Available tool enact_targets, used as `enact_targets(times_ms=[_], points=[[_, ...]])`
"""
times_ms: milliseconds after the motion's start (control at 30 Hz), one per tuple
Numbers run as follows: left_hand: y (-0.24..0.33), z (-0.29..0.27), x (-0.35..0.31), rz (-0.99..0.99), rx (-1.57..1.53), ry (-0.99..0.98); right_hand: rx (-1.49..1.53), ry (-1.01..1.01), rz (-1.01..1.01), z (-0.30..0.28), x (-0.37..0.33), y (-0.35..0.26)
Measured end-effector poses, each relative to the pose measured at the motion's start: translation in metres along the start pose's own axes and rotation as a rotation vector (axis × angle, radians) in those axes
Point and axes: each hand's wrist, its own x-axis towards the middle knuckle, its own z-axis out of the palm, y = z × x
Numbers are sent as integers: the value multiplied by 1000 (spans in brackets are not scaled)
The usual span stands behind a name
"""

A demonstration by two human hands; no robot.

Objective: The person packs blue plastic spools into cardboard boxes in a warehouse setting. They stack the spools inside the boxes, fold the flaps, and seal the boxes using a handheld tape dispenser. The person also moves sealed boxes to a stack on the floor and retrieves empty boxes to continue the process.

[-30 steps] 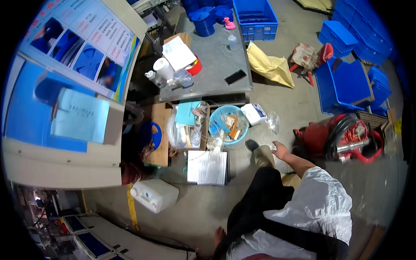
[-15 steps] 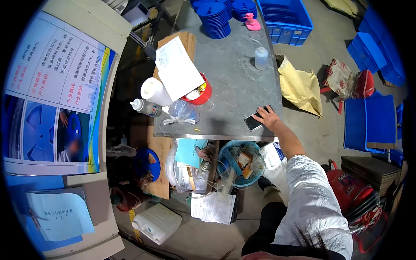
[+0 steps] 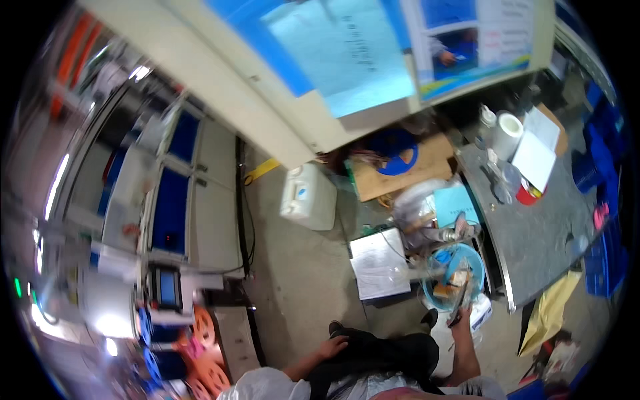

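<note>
My right hand [image 3: 461, 316] is closed round a dark, thin phone [image 3: 459, 298], seen nearly edge-on and held upright. It hangs low in front of the light blue bin [image 3: 481, 272], which is full of rubbish. At the front of my dark trousers rests my left hand [image 3: 332, 347], with nothing visible in it. Its fingers look loosely stretched along the cloth, though the picture is somewhat smeared.
The grey table [image 3: 533, 230] stands to the right, bearing bottles, a white roll [image 3: 508, 127] and papers. A white jerrycan [image 3: 310, 198] and a clipboard with papers [image 3: 380, 265] are on the floor ahead. A machine with a small screen [image 3: 167, 287] is at left.
My view has swung left, bringing the machine into sight. My right hand has picked the phone up off the table and lowered it beside the bin. My left hand has come into view.
</note>
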Motion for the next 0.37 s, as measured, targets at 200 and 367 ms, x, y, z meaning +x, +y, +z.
enact_targets(times_ms=[200,367], points=[[-79,-38,-32,185,-309,137,-189,-435,292,212,-171,150],[-131,-123,-83,445,-1515,128,-1028,-1020,-234,379,-272,248]])
